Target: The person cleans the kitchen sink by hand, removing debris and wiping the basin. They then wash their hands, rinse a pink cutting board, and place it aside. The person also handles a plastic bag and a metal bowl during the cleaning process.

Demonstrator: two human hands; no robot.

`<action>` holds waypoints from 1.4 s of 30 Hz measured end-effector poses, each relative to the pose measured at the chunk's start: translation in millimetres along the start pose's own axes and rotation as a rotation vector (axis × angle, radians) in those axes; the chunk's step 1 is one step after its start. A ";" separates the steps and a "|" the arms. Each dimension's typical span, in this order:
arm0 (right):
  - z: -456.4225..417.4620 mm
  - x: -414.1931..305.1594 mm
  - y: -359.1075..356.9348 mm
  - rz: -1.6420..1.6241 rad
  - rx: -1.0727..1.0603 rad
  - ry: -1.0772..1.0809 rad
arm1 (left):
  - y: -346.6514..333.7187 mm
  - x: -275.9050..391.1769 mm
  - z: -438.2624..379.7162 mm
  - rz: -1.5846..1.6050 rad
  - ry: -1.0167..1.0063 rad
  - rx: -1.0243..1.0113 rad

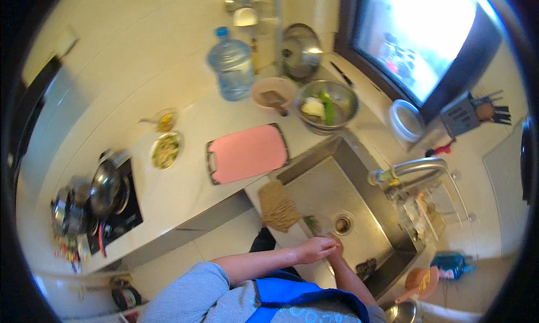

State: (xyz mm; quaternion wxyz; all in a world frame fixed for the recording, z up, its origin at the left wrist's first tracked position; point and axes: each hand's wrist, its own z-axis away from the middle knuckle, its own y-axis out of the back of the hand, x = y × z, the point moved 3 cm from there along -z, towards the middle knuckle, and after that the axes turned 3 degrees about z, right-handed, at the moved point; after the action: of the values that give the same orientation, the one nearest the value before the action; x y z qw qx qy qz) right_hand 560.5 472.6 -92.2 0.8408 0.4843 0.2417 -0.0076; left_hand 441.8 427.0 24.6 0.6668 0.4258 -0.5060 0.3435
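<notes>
Over the near edge of the stainless steel sink (320,184), my left hand (316,249) and my right hand (335,244) meet. The left lies against the right, fingers curled, and whether anything small is between them is hidden. Just beyond them is the sink drain (343,224). Some dark green scraps (311,224) rest beside the hands, at the left of the basin. A brown cloth (278,206) drapes over the sink's left rim. Near my right forearm, a dark, rough-looking object (365,269) sits in the basin; its kind is unclear.
A pink cutting board (248,154) lies on the counter, left of a metal bowl (327,106) holding white and green food. The faucet (414,167) arches at the right. Farther left are a plate of food (166,150) and a wok (105,186) on the stove. A water jug (233,66) stands behind.
</notes>
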 end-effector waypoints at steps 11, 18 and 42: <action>12.9 19.1 77.3 0.130 0.235 0.074 | 23.2 -108.2 282.8 -0.349 0.655 0.656; 59.3 -77.5 89.3 0.101 0.596 0.174 | -149.8 -272.8 591.9 -0.057 1.350 0.973; 199.4 -566.7 -319.7 0.341 -0.272 1.071 | -396.9 -296.8 792.2 0.993 1.344 2.039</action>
State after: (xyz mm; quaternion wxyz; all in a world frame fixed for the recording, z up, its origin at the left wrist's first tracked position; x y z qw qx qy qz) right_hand 60.7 14.4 -34.3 0.6455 0.3402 0.5506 0.4055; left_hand 417.1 -465.7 -250.6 -0.0279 0.2517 0.3047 0.9182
